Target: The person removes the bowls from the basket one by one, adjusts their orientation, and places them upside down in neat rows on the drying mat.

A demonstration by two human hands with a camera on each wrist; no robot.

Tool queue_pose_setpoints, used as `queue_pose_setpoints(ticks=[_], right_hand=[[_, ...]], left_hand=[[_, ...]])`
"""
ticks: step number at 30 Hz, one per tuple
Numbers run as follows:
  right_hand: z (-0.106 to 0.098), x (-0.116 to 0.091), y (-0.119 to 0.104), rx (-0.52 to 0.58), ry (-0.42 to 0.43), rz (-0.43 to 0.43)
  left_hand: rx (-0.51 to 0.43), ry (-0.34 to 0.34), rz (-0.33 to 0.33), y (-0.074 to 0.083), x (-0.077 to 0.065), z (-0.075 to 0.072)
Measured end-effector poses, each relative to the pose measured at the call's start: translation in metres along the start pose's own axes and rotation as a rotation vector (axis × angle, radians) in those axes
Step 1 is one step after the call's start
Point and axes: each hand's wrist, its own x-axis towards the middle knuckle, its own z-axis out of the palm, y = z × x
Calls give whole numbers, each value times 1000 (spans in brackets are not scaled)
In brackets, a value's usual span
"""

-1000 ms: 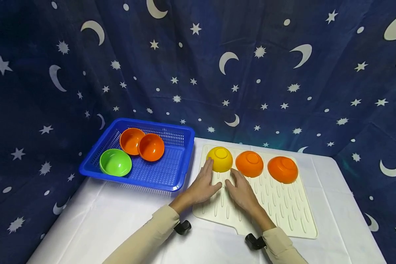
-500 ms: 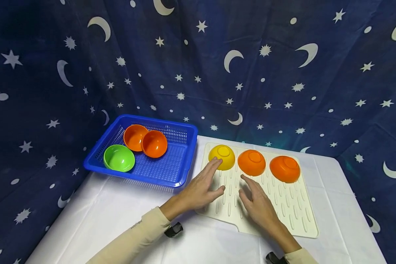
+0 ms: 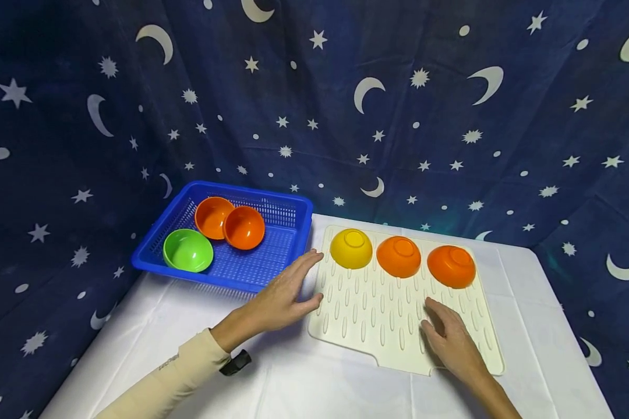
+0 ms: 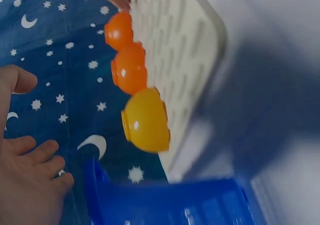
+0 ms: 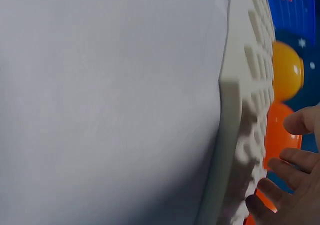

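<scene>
Left hand (image 3: pixel 278 297) and right hand (image 3: pixel 456 343) draw clear of the yellow bowl (image 3: pixel 351 249), fingers (image 3: pixel 301 265) parted, gripping nothing, the right apparently above the mat (image 3: pixel 356 314).

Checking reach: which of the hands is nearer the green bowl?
Left: the left hand is right of the green bowl, by the blue basket; the right hand, farther right, is over the mat.

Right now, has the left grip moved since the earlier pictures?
Yes: the left grip has moved left, away from the yellow bowl, toward the blue basket.
</scene>
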Motion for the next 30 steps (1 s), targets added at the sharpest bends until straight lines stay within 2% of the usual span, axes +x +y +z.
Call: queue_pose_setpoints(ticks=[6,11,13,16,20,22,25,30], right_hand=[[-36,-4,17,3,0,42],[-62,-3,41,-107,85,3],[-69,-2,54,-176,105,7],[-75,-3,74,-251,93,34],[-77,-2,93,-270,65,16],[-77,-2,99,-277,66,-16],[-75,-3,104,-290,64,-26],[-74,-5,108,-304,66,-5]], left_hand=[[84,-13,71,-12,-12,-19],[112,14,80,-24,-10,-40],[116,0,40,-28,-6,-52],[71,-16,-20,-37,7,-76],[-10,1,-104,-54,25,-109],[-18,7,-150,-62,31,-121],[-13,-16,-223,-71,36,-134],[20,-67,-302,-83,40,-141]])
